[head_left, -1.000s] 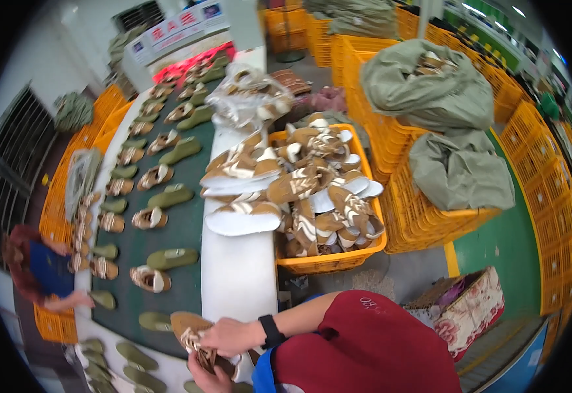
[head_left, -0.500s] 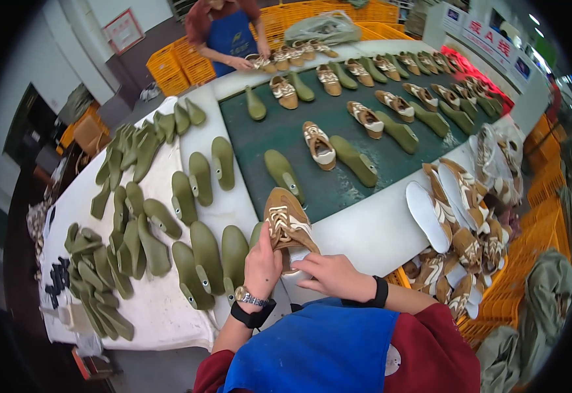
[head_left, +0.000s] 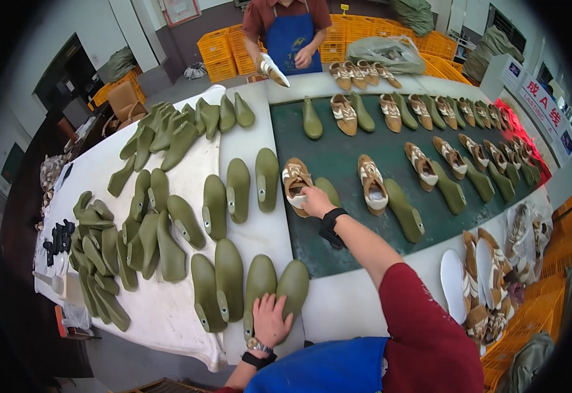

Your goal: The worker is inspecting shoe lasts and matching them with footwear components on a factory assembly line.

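From here, I see the right hand (head_left: 313, 201) at the opening of a brown shoe (head_left: 292, 174) lying on the dark green belt's (head_left: 319, 259) left end; whether it pinches, I can't tell. Beside the belt's near-left corner, the left hand (head_left: 270, 321) spreads over two green shoe lasts (head_left: 294, 285).

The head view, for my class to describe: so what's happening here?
A person's right hand touches the opening of a brown shoe at the left edge of a dark green surface. Their left hand rests on green foot-shaped forms nearest them. Across the table, a co-worker holds another shoe. More shoes and forms lie in rows on the green surface.
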The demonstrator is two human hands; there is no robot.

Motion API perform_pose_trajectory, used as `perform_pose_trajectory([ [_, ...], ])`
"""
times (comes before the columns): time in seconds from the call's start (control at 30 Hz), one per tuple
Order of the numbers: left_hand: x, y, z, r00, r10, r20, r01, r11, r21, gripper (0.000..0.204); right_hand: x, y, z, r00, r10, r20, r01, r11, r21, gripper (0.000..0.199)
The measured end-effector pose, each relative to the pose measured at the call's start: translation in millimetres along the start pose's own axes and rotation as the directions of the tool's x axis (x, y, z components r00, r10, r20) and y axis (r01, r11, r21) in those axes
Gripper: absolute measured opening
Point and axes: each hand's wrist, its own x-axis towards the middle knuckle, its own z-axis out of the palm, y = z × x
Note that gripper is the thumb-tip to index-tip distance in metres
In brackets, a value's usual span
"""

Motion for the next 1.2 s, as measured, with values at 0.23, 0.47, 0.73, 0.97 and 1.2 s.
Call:
perform_pose_trajectory([
  [0.23,-1.2,-1.7,6.5,1.000,-0.004,-0.019,0.004,1.000,-0.010,0.047,8.3,39.5,24.2,0.990,0.054,-0.128,-0.003,0.929,0.370,0.048],
  [0.47,6.4,-27.3,-32.7,0.981,-0.056,-0.187,0.041,0.996,-0.085,0.051,-132.4,11.0,-37.8,0.931,-0.172,0.323,0.132,0.981,0.141,0.029],
  [0.73,-15.2,-73.7,4.6,0.897,-0.359,0.260,0.438,0.627,-0.644,0.068,-252.1,-75.6,1.2,0.762,-0.261,0.593,0.120,0.956,0.267,0.072],
  [0.97,-29.8,-31.9,46.9,0.850,-0.278,0.448,0.526,0.394,-0.753,0.096,-286.9,-78.4,12.0,0.868,-0.075,0.491,0.090,0.996,-0.006,0.081],
  [1.2,-16.4,1.7,20.9,0.865,-0.254,0.432,0.498,0.538,-0.680,0.092,-338.9,55.0,-93.8,0.930,0.359,-0.084,-0.366,0.924,-0.107,0.050],
])
